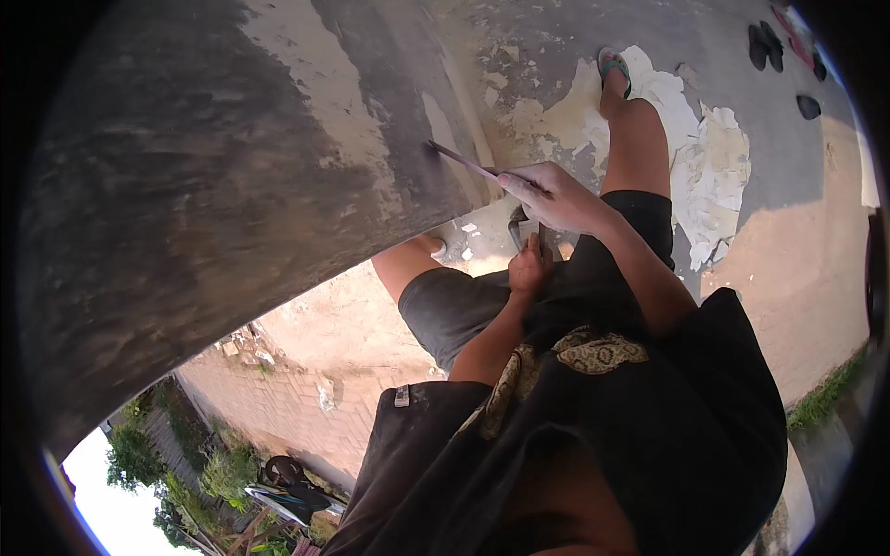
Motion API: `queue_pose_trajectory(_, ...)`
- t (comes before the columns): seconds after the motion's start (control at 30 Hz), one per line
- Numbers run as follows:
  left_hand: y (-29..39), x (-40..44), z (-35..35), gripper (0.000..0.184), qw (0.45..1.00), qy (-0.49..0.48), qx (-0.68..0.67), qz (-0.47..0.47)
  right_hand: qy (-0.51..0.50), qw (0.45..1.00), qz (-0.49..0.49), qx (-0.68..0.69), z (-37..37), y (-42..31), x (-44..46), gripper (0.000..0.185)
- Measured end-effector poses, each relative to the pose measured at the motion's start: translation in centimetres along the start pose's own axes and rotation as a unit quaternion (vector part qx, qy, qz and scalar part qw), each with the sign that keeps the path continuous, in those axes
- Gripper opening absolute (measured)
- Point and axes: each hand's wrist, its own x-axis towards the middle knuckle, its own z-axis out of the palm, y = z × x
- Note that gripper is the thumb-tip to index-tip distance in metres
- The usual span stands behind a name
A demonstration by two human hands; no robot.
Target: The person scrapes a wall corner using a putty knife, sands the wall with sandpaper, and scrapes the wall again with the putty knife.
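Note:
My right hand (554, 196), dusted pale, is closed round a thin flat-bladed tool (464, 160), seen nearly edge-on. The tool's far end is at the dark wall (232, 176), which has smeared cream patches; whether it touches cannot be told. Just below, my left hand (530, 267) is closed on a small tool with a dark curved part (516, 227) and a greyish flat piece. That tool's exact kind is hard to make out. It is held in front of my dark shorts, close under the right hand.
White flakes and broken sheets (709, 176) lie on the grey floor around my sandalled foot (613, 72). Dark footwear (765, 46) stands farther off. Sunlit paving (334, 338) lies beyond the wall's edge, with plants (227, 477) and a parked motorbike (287, 477).

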Motion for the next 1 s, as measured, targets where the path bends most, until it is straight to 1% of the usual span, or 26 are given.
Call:
queue_pose_trajectory(0.07,0.2,0.0,-0.2,0.026,0.999,-0.032,0.001,-0.022,-0.002,1.0,-0.006,-0.004,-0.2,-0.2,-0.5,0.04)
queue_pose_trajectory(0.1,0.5,0.1,-0.3,0.03,0.998,-0.047,0.0,-0.032,-0.007,1.0,-0.006,0.003,-0.3,0.2,-0.2,0.036)
queue_pose_trajectory(0.17,0.5,0.0,0.0,0.032,0.997,-0.065,0.011,-0.044,-0.017,1.0,-0.009,0.019,-0.3,0.9,0.8,0.036)
queue_pose_trajectory(0.2,0.2,0.1,-0.1,0.033,0.996,-0.072,0.02,-0.05,-0.021,0.999,0.007,0.036,-0.4,0.3,0.6,0.036)
queue_pose_trajectory(0.27,-0.3,-0.3,-0.2,0.034,1.0,-0.02,0.007,-0.02,-0.031,0.996,0.046,0.071,-0.7,-1.4,-0.4,0.035)
queue_pose_trajectory(0.3,0.1,-0.3,-0.2,0.034,1.0,0.007,-0.005,-0.003,-0.032,0.996,0.048,0.066,-0.7,-1.3,-0.3,0.035)
queue_pose_trajectory(0.37,0.6,-0.1,-0.4,0.034,0.999,-0.043,0.005,-0.033,-0.03,0.997,0.051,0.053,-0.9,-1.1,-0.2,0.035)
queue_pose_trajectory(0.4,0.8,0.0,-0.7,0.035,0.996,-0.068,0.014,-0.048,-0.033,0.998,0.037,0.045,-1.0,-0.7,-0.1,0.035)
queue_pose_trajectory(0.5,0.1,0.1,-0.1,0.033,0.998,-0.054,0.012,-0.034,-0.031,0.999,0.002,0.041,-0.5,0.0,0.6,0.036)
queue_pose_trajectory(0.57,0.1,0.0,-0.5,0.029,0.999,-0.042,0.013,-0.027,-0.013,0.999,0.004,0.048,-0.3,-0.5,-0.1,0.036)
queue_pose_trajectory(0.67,0.9,0.0,-0.3,0.024,0.999,-0.036,0.016,-0.026,-0.011,0.999,0.031,0.03,-0.5,0.0,1.1,0.039)
queue_pose_trajectory(0.77,0.7,0.2,-0.3,0.022,0.999,-0.024,0.015,-0.022,-0.034,0.986,0.053,0.151,-1.2,0.7,1.7,0.04)
queue_pose_trajectory(0.87,0.6,-0.1,-0.4,0.021,0.999,-0.027,0.011,-0.028,-0.024,0.982,0.015,0.184,0.3,4.0,3.0,0.044)
queue_pose_trajectory(0.97,0.7,0.2,-0.3,0.019,0.999,-0.037,0.012,-0.036,0.084,0.958,0.052,0.271,2.1,7.9,4.5,0.046)
queue_pose_trajectory(1.0,0.6,0.1,-0.4,0.019,0.998,-0.042,0.013,-0.04,0.101,0.959,0.08,0.252,2.3,9.6,5.0,0.044)
